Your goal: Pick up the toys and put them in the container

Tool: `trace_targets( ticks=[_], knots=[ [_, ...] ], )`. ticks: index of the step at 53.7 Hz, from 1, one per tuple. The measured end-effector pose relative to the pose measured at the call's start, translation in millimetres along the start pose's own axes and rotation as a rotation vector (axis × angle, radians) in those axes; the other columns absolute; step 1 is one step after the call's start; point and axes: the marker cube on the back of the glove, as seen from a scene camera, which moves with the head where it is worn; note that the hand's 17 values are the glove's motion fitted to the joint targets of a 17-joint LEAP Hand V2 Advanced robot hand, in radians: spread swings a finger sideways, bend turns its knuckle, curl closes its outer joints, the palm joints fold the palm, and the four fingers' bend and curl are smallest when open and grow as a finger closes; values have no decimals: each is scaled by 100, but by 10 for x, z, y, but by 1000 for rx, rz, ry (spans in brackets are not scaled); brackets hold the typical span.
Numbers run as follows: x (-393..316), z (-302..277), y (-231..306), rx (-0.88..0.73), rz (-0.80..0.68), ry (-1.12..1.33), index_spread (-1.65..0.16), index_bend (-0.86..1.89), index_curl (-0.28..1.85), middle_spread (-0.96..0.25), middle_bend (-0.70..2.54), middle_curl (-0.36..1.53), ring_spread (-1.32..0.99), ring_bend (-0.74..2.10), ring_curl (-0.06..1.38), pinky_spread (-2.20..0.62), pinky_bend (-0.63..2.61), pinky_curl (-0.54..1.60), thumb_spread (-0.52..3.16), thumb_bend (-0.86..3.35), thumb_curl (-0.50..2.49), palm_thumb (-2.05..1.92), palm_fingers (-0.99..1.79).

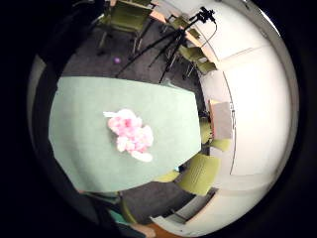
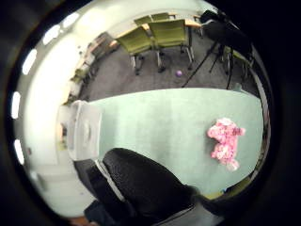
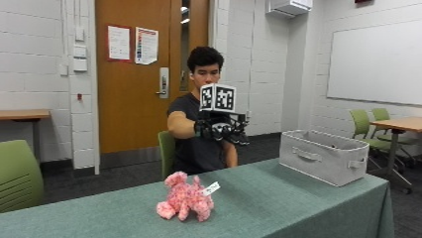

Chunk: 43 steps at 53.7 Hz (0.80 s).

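A pink plush toy (image 3: pixel 186 198) with a white tag stands on the green table (image 3: pixel 277 203), near its front edge in the outside view. It also shows in the little finger side view as the pink toy (image 1: pixel 131 134) and in the thumb side view as the pink toy (image 2: pixel 225 140). My gloved right hand (image 3: pixel 221 130) is raised well above the table, over the stretch between toy and container, fingers relaxed and holding nothing. The grey fabric container (image 3: pixel 323 156) sits at the table's end, seen too as the pale container (image 2: pixel 84 131).
Green chairs (image 3: pixel 16 173) stand around the room and another wooden table (image 3: pixel 399 124) is by the whiteboard wall. A camera tripod (image 1: pixel 173 42) stands on the floor beyond the table. A small purple ball (image 2: pixel 178 73) lies on the carpet.
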Motion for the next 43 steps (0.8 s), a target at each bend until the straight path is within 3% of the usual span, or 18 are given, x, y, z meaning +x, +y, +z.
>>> trace_targets(
  ticks=[15,32,43],
  knots=[
    [618,927,173,-138,114,-28,-32,23,47,-18,38,38,-40,44,22,-8,65,35,86,-13,6,-20,3],
    [858,1721,379,-273,129,-87,-33,9,35,-18,20,36,-33,40,24,-3,89,41,93,-7,10,-9,-9],
    [841,1910,445,-229,155,-160,-36,16,30,-17,12,32,-31,46,27,-8,112,45,104,2,18,8,4]
  ],
)
